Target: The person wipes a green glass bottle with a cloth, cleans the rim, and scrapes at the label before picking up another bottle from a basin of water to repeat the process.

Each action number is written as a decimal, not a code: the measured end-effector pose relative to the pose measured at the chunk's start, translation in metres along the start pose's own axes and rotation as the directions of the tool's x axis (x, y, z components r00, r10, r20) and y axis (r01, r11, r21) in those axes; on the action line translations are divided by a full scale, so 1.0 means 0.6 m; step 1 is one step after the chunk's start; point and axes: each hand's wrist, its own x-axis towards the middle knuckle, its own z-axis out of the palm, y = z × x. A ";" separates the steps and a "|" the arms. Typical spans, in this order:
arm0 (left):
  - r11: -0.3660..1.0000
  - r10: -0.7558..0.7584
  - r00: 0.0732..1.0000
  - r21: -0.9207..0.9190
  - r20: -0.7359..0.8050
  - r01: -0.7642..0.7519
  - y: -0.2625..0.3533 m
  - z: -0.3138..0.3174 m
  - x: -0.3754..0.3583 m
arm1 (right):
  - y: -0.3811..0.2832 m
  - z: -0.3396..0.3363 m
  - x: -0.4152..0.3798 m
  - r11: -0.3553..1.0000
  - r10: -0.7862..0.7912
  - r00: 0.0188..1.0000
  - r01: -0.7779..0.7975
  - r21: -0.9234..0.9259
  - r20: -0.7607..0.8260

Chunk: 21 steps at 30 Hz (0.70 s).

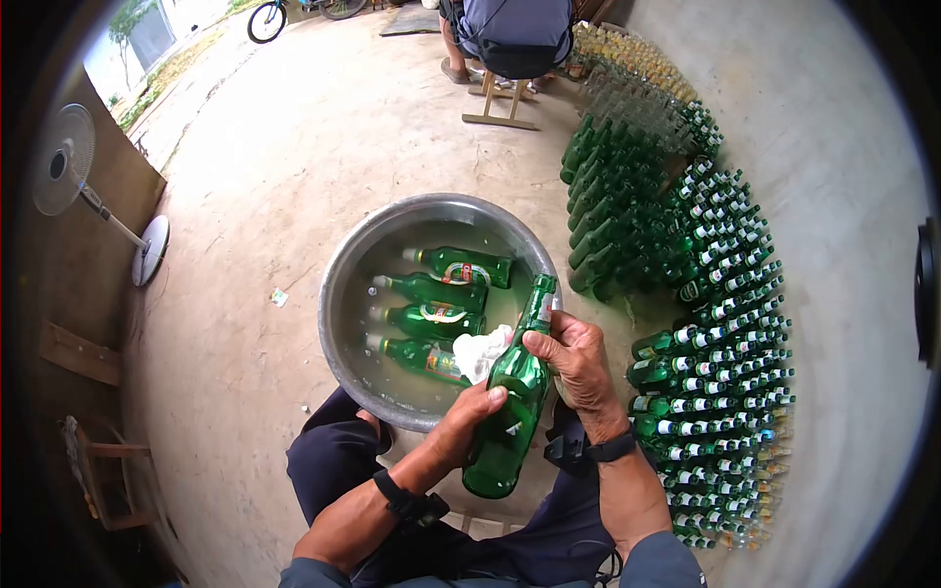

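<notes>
A green glass bottle (510,431) is tilted in front of me, its neck pointing up and away over the basin's right rim. My left hand (469,419) is closed around its body, thumb across the glass. At the neck, my right hand (576,361) grips with the thumb on the front, close to what is left of a label. A crumpled white cloth (478,353) shows just behind the bottle, above my left hand. Several labelled green bottles lie on their sides in murky water inside the large metal basin (338,367).
Rows of green bottles (720,343) stand along the wall on the right, with clear ones (637,108) farther back. A person (515,39) sits on a wooden stool at the top. On the left are a standing fan (152,250) and a wooden chair (113,451).
</notes>
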 end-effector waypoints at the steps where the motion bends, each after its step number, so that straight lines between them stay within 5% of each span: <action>1: 1.000 0.000 1.000 -0.001 0.000 0.000 -0.002 -0.001 0.003 | 0.002 -0.001 0.002 1.000 0.000 1.000 0.000 -0.001 0.000; 4: 0.997 0.014 0.994 0.079 -0.109 -0.005 -0.011 -0.003 0.009 | 0.007 0.002 0.005 0.987 -0.047 0.993 0.029 -0.159 -0.108; 6: 0.956 0.057 0.986 0.295 -0.157 -0.009 -0.023 -0.001 0.011 | 0.011 0.016 0.004 0.960 -0.055 0.984 0.005 -0.279 -0.172; 11: 0.964 0.040 0.987 0.265 -0.159 0.004 -0.030 -0.001 0.010 | 0.011 0.026 -0.001 0.917 -0.119 0.977 0.039 -0.398 -0.178; 13: 0.998 -0.029 0.998 -0.064 -0.053 0.026 -0.040 -0.012 0.013 | 0.013 0.021 0.000 0.947 -0.097 0.987 0.050 -0.318 -0.132; 16: 0.950 -0.141 0.989 -0.288 -0.040 0.123 -0.030 0.001 0.003 | 0.009 0.006 0.001 0.993 -0.026 0.998 0.019 -0.115 -0.053; 21: 0.946 -0.104 0.995 -0.311 -0.008 0.096 -0.035 -0.005 0.001 | -0.009 -0.002 -0.004 1.000 -0.007 0.999 0.007 0.004 0.044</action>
